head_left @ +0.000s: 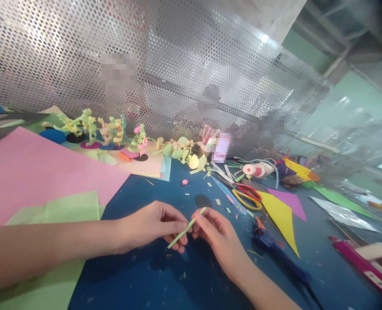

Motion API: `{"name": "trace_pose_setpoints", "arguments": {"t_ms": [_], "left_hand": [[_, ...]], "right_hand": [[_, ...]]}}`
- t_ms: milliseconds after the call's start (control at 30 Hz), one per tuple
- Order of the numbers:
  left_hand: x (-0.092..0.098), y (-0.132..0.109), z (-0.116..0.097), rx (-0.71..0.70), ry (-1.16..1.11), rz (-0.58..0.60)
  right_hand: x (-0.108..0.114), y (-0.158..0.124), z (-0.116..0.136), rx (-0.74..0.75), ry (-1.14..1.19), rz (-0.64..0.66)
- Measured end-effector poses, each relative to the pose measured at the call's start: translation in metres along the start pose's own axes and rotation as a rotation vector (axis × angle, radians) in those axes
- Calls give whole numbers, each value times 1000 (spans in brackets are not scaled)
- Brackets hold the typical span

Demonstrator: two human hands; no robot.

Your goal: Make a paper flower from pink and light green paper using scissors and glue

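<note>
While our left hand (158,226) and right hand (218,234) each pinch the narrow green strip (179,237) between thumb and fingers, above the blue table (129,275), we judge the work to be partway along: several small paper figures (88,124) stand finished-looking on coloured discs (90,145) at the back, but our strip is joined to nothing that we can see. Just beyond our hands the black disc (203,201) lies bare, with the scissors (246,196) and glue gun (279,249) unheld, so fixing seems left to do
</note>
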State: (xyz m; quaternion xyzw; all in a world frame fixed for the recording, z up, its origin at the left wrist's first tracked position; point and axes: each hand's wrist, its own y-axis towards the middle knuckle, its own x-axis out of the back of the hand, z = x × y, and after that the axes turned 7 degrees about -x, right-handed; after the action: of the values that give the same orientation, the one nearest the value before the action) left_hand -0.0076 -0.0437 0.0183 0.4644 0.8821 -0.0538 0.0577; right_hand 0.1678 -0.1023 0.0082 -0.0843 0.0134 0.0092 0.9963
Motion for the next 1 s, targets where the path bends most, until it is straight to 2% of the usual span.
{"name": "trace_pose_setpoints", "arguments": {"t_ms": [167,400,700,867,1000], "left_hand": [[1,2,3,-1,6,42],[3,2,3,23,5,82],[2,3,5,5,11,126],[1,2,6,-29,42,132],[1,2,8,-21,30,135]], "right_hand": [[1,0,0,27,-77,-17],[1,1,-1,62,-59,-101],[0,-1,1,52,-106,-1],[1,-1,-3,61,44,20],[3,0,-6,76,104,-44]]}}
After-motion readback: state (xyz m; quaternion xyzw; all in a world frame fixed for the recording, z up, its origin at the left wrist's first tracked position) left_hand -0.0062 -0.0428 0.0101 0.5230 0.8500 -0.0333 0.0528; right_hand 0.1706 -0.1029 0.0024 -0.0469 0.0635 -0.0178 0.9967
